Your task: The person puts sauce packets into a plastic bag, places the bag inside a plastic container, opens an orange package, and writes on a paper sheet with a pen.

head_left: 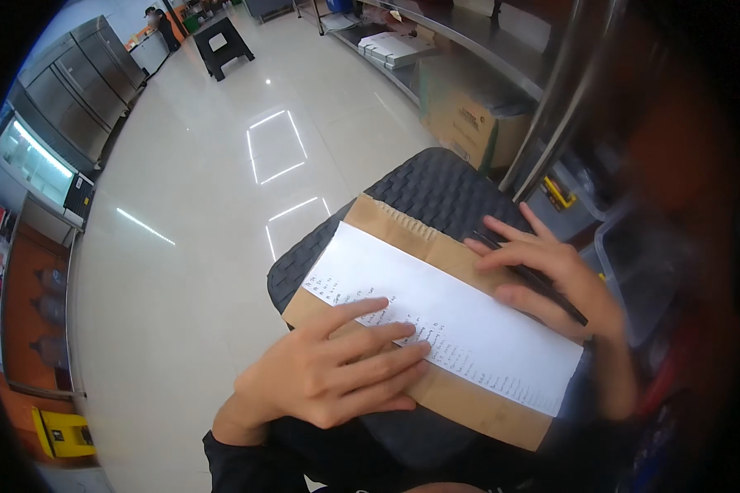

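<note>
A long white sheet of paper (460, 300) with handwritten lines along its lower part lies on a flat piece of brown cardboard (390, 218). Both rest on a black woven-textured seat (436, 181) in front of me. My left hand (337, 361) lies over the lower left of the sheet, fingers spread, the fingertips on the writing. At the sheet's upper right edge is my right hand (563, 275), with a dark pen (543, 287) resting in its grip between thumb and fingers. The pen's tip points up and left, off the written lines.
A metal shelf rack (477, 41) stands at the right, holding white boxes (395, 49), a cardboard box (460, 119) and clear plastic bins (645, 246). Farther off are a black stool (222, 49), steel refrigerators (78, 78) and a person (164, 29). Lower left sits a yellow container (62, 431).
</note>
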`<state>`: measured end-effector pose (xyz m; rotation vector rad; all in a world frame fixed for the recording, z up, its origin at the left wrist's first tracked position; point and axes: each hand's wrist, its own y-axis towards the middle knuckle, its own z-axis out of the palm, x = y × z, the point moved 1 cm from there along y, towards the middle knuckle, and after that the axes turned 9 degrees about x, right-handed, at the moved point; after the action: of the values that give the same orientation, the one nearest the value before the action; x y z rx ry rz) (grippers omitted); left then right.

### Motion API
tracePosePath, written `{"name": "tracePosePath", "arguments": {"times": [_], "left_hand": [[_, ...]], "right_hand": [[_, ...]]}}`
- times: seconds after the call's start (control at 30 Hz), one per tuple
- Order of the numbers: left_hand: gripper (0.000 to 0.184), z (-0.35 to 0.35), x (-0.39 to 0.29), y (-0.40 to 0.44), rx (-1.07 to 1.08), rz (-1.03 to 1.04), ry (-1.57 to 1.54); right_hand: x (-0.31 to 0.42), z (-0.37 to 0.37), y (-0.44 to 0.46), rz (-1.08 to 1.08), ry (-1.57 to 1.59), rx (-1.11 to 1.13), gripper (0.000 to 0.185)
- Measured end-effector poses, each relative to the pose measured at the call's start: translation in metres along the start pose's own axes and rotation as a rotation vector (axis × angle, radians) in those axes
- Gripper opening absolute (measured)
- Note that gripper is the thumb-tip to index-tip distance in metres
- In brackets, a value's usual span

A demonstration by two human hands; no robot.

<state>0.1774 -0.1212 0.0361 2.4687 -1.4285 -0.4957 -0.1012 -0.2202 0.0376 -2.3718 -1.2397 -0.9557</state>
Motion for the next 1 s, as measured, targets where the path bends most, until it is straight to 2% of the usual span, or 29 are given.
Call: {"name": "tracePosePath", "arguments": {"times": [0.1, 0.17, 0.27, 0.33, 0.37, 0.43, 0.5, 0.6, 0.67, 0.8, 0.9, 1.0], "left_hand": [[0.021, 0.006, -0.013, -0.004, -0.063, 0.053, 0.021], [0.019, 0.007, -0.022, -0.006, -0.022, 0.069, 0.014], [0.018, 0.009, -0.030, -0.011, -0.024, 0.045, -0.012], [0.021, 0.005, -0.034, -0.017, -0.035, 0.001, -0.019], [0.025, -0.002, -0.034, -0.022, -0.030, -0.022, -0.016], [0.036, -0.002, -0.031, -0.033, -0.035, -0.040, 0.022], [0.041, 0.002, -0.033, -0.042, -0.032, -0.156, 0.039], [0.053, 0.005, -0.034, -0.041, 0.018, -0.380, 0.063], [0.057, 0.001, -0.033, -0.035, 0.076, -0.488, 0.064], [0.060, 0.000, -0.042, -0.042, 0.055, -0.449, 0.035], [0.060, 0.004, -0.051, -0.036, 0.038, -0.474, 0.026], [0.059, 0.009, -0.055, -0.031, 0.016, -0.465, 0.027]], "right_hand": [[-0.002, -0.005, 0.003, -0.001, 0.008, 0.062, 0.031], [0.000, -0.011, 0.007, 0.001, -0.030, 0.100, 0.033], [0.025, -0.022, 0.007, 0.120, 0.124, -0.147, 0.055], [0.014, -0.023, 0.010, -0.133, 0.115, -0.372, 0.080], [0.022, -0.021, 0.006, -0.130, 0.149, -0.342, 0.087], [0.033, -0.011, 0.003, -0.167, 0.217, -0.219, 0.081], [0.048, 0.004, 0.002, -0.148, 0.227, -0.106, 0.073], [0.053, 0.024, 0.011, -0.204, 0.247, -0.149, 0.054], [0.052, 0.029, 0.015, -0.137, 0.360, -0.156, 0.050], [0.047, 0.034, 0.016, -0.007, 0.653, -0.101, 0.037], [0.039, 0.029, 0.017, 0.013, 0.718, -0.015, 0.015], [0.042, 0.032, 0.022, -0.118, 0.496, -0.001, 0.019]]}}
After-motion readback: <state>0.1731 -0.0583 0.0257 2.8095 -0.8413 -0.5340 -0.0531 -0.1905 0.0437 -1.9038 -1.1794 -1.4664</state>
